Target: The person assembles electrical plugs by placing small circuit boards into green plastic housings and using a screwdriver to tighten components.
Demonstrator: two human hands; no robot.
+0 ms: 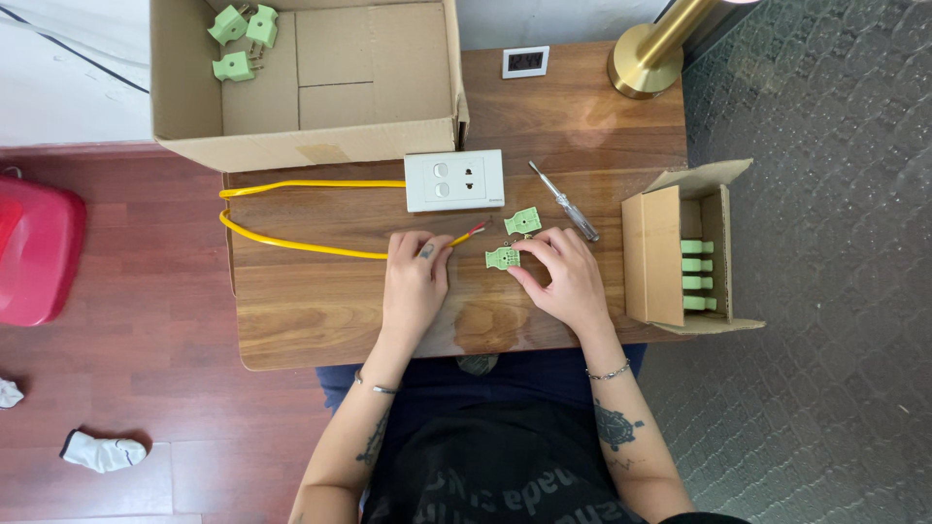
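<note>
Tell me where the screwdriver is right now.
The screwdriver lies on the wooden table, just beyond the right hand, between the white socket and the small cardboard box.

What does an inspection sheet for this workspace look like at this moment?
Surface: wooden table, bare wood at the front.
Job's things: green plug half in right hand; second green half beside it.
Clutter: screwdriver, white socket, large box, small box, brass base.
Grippers: left hand pinches yellow cable.
Cables: yellow cable loops leftwards.
Surroundings: red container, socks.
</note>
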